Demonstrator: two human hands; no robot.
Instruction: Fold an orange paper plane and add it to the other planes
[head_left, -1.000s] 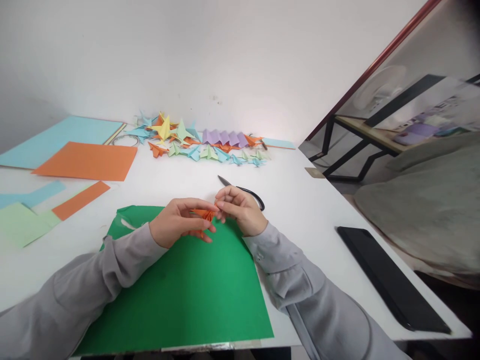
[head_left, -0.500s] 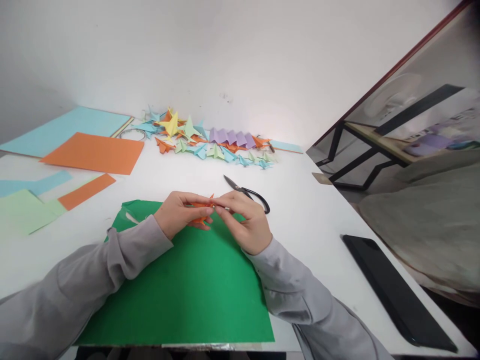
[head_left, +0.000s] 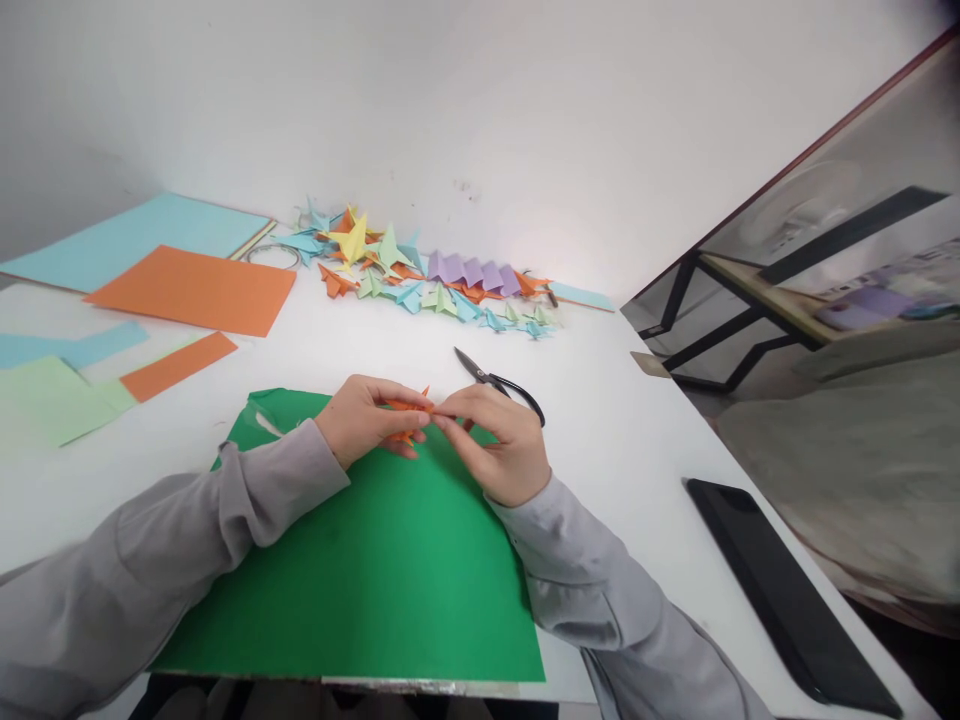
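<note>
Between my hands is a small folded orange paper piece (head_left: 405,406), with pointed tips showing above and below the fingers. My left hand (head_left: 365,418) is closed on its body, thumb on the near side. The fingertips of my right hand (head_left: 501,440) pinch its right end, and that end is mostly hidden by them. Both hands are held over the far part of a green mat (head_left: 360,580). Just beyond my right hand, black-handled scissors (head_left: 487,378) lie on the white table with the blades pointing away to the left.
Folded paper cranes (head_left: 390,250) in several colours and a purple pleated strip (head_left: 472,272) line the wall. Orange sheets (head_left: 199,290), blue sheets (head_left: 150,240) and green paper (head_left: 52,395) lie at left. A black slab-like device (head_left: 780,590) rests near the right edge.
The view has shifted slightly. Both hands keep hold of the orange paper in nearly the same place, with only a small change in the right fingertips' position.
</note>
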